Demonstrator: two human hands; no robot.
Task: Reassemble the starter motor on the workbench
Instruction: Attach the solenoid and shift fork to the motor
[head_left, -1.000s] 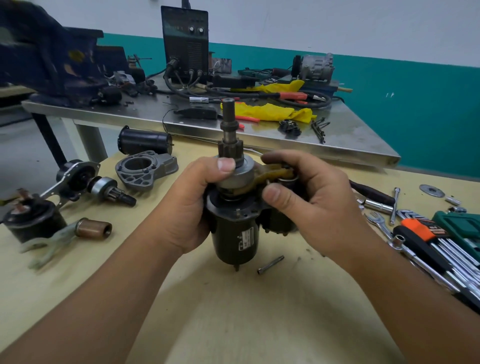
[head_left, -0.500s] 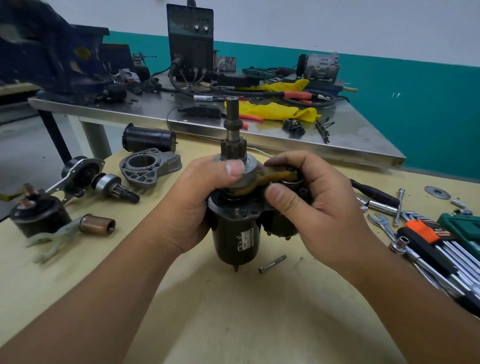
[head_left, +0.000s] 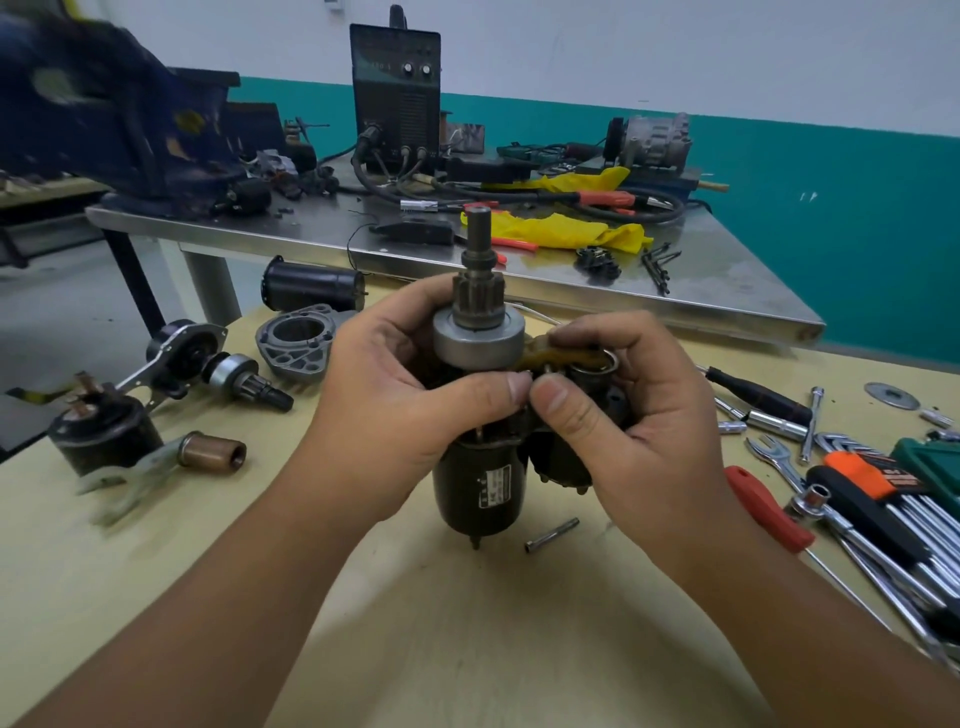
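Head view: the starter motor stands upright near the middle of the tan worktop, long axis vertical. Its dark cylindrical body is at the bottom with a small stud touching or just above the surface, and its shaft points straight up, with the toothed pinion and a grey drive collar stacked below it. A tan shift fork reaches from the collar to the right, toward the smaller solenoid cylinder beside the main body.

In front of the motor the worktop is bare down to the near edge, apart from a short steel pin lying just right of the motor's base. To the left lie a loose housing, a spare pinion drive, a copper-coloured sleeve and a dark round part, all well apart from the motor. To the right, wrenches, sockets and a red-handled screwdriver crowd that edge. Behind it runs the edge of a steel table cluttered with cables and a yellow rag.

The left hand wraps the upper body from the left, fingers curled behind, thumb pressed across the front under the collar. The right hand grips from the right, fingers closed over the fork and solenoid top, thumb tip meeting the left thumb. Both forearms come in from the bottom corners.
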